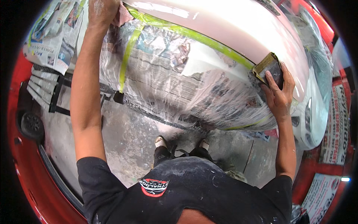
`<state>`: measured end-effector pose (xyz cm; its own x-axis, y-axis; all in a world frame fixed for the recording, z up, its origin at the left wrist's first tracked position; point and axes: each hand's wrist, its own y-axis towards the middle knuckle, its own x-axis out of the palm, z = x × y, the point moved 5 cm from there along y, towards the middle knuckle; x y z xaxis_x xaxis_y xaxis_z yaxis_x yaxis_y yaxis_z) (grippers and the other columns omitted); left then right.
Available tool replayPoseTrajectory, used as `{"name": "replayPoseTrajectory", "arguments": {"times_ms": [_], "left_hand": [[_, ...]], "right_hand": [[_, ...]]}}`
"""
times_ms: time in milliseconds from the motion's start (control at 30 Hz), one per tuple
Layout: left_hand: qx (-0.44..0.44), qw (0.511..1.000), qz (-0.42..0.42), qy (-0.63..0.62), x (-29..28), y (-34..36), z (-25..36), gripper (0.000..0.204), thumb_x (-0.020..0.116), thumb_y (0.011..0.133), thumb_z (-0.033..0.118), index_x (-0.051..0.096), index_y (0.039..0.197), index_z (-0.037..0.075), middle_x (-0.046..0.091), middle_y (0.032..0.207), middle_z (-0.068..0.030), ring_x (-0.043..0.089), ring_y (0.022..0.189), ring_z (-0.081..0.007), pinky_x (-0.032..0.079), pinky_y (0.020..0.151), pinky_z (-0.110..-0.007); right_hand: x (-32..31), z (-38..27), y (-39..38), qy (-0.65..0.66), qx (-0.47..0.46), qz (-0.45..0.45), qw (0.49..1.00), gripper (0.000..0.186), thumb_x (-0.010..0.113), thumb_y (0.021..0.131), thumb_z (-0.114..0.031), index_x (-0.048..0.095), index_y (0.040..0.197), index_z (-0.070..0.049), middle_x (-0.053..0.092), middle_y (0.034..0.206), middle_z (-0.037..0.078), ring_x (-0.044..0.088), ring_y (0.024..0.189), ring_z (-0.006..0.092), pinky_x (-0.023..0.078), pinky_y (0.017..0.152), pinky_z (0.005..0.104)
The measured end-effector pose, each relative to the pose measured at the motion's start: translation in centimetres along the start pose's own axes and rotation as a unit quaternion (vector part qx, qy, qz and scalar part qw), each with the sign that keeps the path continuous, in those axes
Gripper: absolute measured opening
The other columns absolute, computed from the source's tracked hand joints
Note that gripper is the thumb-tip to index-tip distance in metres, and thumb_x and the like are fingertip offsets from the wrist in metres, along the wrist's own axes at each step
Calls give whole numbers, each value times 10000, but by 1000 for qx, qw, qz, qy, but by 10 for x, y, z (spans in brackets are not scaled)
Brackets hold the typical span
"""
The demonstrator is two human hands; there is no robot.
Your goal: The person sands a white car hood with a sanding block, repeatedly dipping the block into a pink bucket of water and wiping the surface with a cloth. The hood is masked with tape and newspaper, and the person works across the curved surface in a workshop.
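A white car body panel (231,30) curves across the top of the view. Below it, newspaper under clear plastic sheeting (179,78) masks the car's side, edged with yellow-green masking tape (197,36). My right hand (278,91) presses a dark sanding block (269,67) against the panel right at the tape line. My left hand (102,11) reaches up at the top left and grips a pinkish cloth (125,16) resting on the panel's edge.
A red car (26,156) with a black wheel stands at the left. More newspaper masking (52,33) hangs at the upper left. Another red surface with printed paper (333,123) lies at the right. My feet stand on the dusty grey concrete floor (130,138).
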<state>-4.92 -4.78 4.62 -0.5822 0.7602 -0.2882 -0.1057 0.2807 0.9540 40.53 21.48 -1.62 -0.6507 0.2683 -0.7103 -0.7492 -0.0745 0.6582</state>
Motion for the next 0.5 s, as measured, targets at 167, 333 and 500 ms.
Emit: {"name": "replayPoseTrajectory", "arguments": {"times_ms": [167,333,500], "left_hand": [[-15,998,46,-33,5,-5,3,105,652,903,72,695,896,-23,664,909,-208,625,895,-397,506,831,-494],[-33,995,66,-67,-2,-5,2,77,663,886,51,695,896,-19,680,910,-210,631,902,-395,508,841,-488],[-44,994,52,-89,2,-6,-8,112,664,879,54,717,949,-15,684,935,-213,625,959,-398,491,883,-491]], "right_hand": [[18,-35,56,5,-37,-17,999,567,857,740,-140,733,1288,-218,528,1479,211,528,1319,405,427,1101,492],[67,-108,169,1,-107,12,994,562,868,763,-226,714,1297,-306,555,1446,186,553,1283,402,461,1078,510],[86,-178,251,38,-111,33,993,369,716,903,-240,727,1254,-127,571,1374,285,622,1189,460,501,1035,512]]}}
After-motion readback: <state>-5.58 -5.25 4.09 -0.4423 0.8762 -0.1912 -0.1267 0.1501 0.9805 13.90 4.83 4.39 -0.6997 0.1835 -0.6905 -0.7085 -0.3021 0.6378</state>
